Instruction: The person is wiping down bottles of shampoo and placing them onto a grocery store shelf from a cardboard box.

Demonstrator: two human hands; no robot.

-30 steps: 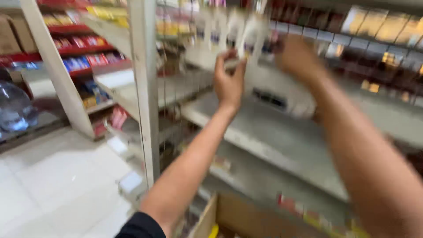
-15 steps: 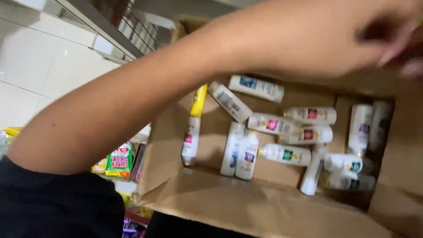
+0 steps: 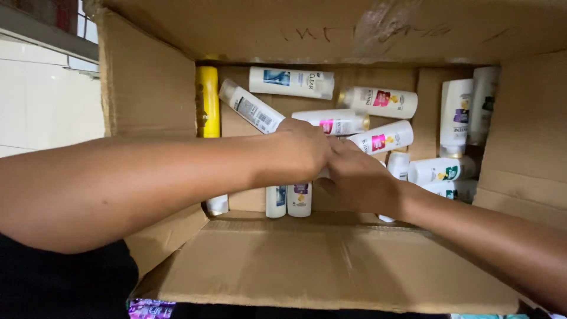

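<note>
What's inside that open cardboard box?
The cardboard box holds white bottles lying loose and one yellow bottle. Both hands cover the bottles in the middle.

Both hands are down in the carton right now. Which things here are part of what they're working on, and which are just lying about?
In hand:
left hand
right hand
white bottles under the hands
cardboard box

Lying about:
yellow bottle by the box's left wall
white bottle with blue label at the back
colourful packets below the box
</note>
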